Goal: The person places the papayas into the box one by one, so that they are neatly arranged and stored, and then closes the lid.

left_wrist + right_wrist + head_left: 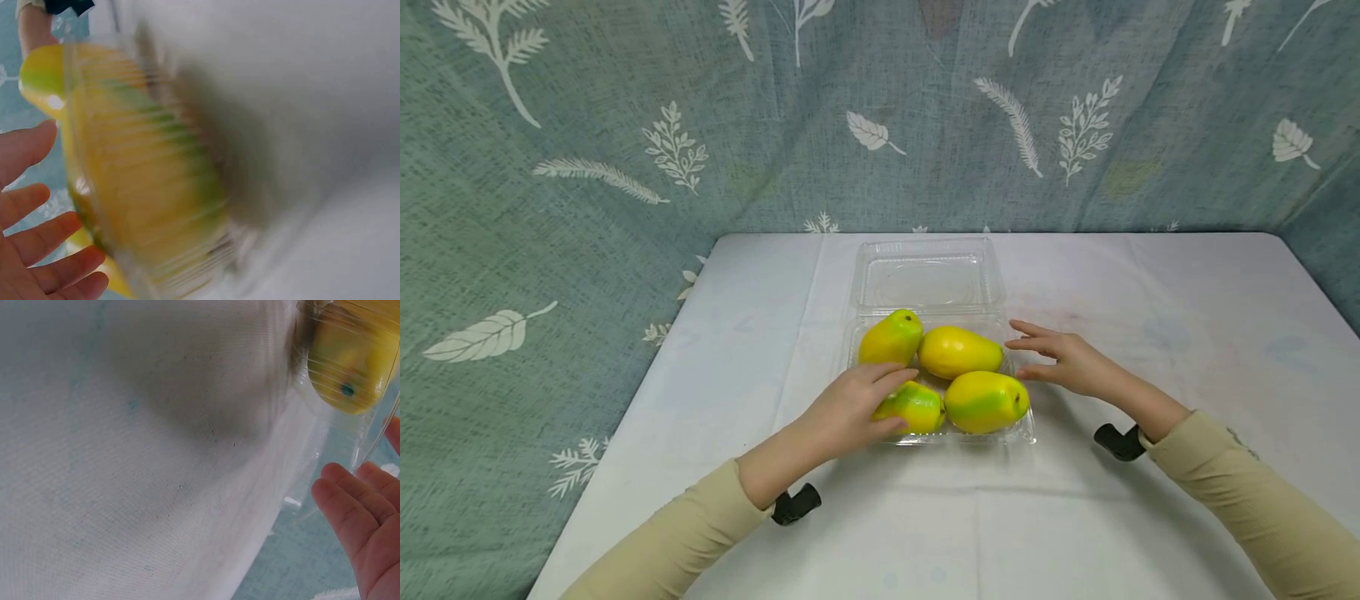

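My left hand [850,410] lies flat, fingers relaxed, on the front-left mango [910,407] in the clear plastic tray [1026,433], which sits mid-table [1150,517] with its lid [928,279] folded back. My right hand [1063,360] hovers loose-fingered just beside the tray's right edge, gripping nothing. Four mangoes fill the tray.

Both arms wear long, close-fitting beige sleeves, the left sleeve [677,542] and right sleeve [1262,500] ending at the wrists; a small black camera mount [795,503] sits under the left wrist, another black mount [1118,442] under the right.
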Motion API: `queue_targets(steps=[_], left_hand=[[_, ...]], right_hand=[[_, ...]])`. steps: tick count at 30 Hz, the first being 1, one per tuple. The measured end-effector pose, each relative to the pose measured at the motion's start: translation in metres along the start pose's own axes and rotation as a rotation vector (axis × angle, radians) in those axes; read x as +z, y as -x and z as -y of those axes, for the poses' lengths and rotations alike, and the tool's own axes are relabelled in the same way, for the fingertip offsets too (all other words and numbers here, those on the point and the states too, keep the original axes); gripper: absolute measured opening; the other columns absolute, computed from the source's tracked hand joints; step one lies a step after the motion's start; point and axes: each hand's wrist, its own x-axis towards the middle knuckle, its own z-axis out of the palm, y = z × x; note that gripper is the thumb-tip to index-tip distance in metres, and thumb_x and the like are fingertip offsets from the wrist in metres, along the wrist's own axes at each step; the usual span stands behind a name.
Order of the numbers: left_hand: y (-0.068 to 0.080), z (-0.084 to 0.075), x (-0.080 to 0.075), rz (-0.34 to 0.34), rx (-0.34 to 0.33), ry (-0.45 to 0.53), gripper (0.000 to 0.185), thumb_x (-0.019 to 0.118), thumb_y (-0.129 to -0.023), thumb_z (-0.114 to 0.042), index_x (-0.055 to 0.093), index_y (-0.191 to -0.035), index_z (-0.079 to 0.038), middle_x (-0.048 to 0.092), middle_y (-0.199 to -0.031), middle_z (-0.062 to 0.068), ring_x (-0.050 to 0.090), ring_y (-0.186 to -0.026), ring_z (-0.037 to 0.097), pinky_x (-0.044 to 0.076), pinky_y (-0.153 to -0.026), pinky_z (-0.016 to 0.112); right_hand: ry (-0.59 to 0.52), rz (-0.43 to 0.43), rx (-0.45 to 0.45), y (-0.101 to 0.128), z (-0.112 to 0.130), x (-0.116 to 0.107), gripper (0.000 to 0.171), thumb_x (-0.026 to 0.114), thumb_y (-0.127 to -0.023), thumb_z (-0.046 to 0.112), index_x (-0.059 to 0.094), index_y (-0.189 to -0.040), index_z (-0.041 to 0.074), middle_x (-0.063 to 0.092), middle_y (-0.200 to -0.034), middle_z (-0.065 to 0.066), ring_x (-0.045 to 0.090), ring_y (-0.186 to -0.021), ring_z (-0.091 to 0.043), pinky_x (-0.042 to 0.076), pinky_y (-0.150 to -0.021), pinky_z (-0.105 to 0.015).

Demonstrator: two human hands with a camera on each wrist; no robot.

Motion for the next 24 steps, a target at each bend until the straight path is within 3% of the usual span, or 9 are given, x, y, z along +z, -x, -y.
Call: queue_targets(steps=[3,7,11,16,24], left_hand=[[-0.004,0.004,-0.01,-0.061,-0.035,0.005,0.052,0.072,-0.079,-0.024,0.053,-0.125,-0.008,0.057,-0.121,0.009,0.055,-0.109,0.026,0.044,-0.093,0.039],[-0.016,0.013,-0.024,-0.132,-0.131,0.023,0.049,0.069,-0.082,-0.02,0.051,-0.126,-0.006,0.057,-0.122,0.011,0.054,-0.11,0.027,0.045,-0.093,0.039],[-0.03,0.024,-0.031,-0.058,-0.25,0.049,0.054,0.066,-0.085,-0.021,0.045,-0.133,-0.006,0.05,-0.131,0.013,0.048,-0.119,0.03,0.04,-0.098,0.042],[-0.038,0.031,-0.027,0.06,-0.314,0.058,0.059,0.064,-0.087,-0.025,0.039,-0.137,-0.005,0.046,-0.135,0.015,0.045,-0.123,0.031,0.038,-0.101,0.043],[-0.019,0.036,-0.021,0.017,-0.33,0.046,0.059,0.066,-0.085,-0.028,0.043,-0.134,-0.007,0.046,-0.135,0.014,0.046,-0.121,0.033,0.039,-0.098,0.047]], right_hand=[[-0.001,0.002,-0.001,0.0,0.0,0.0,0.051,0.066,-0.083,0.022,0.053,-0.126,-0.001,0.029,-0.145,-0.022,0.033,-0.129,-0.041,0.039,-0.095,-0.052],[-0.002,0.0,-0.001,-0.001,-0.001,0.001,0.051,0.066,-0.083,0.021,0.053,-0.126,-0.001,0.029,-0.145,-0.021,0.033,-0.129,-0.041,0.039,-0.095,-0.052],[-0.004,0.003,0.002,0.0,-0.001,0.001,0.051,0.066,-0.083,0.022,0.053,-0.126,-0.001,0.029,-0.145,-0.021,0.033,-0.129,-0.041,0.039,-0.095,-0.052],[0.059,-0.002,-0.013,-0.003,0.002,-0.002,0.048,0.067,-0.082,0.019,0.054,-0.124,-0.001,0.034,-0.142,-0.021,0.035,-0.127,-0.04,0.039,-0.096,-0.052],[0.142,-0.073,-0.063,-0.02,0.018,-0.015,0.043,0.067,-0.082,0.01,0.055,-0.121,-0.003,0.056,-0.122,-0.02,0.055,-0.106,-0.035,0.048,-0.084,-0.046]])
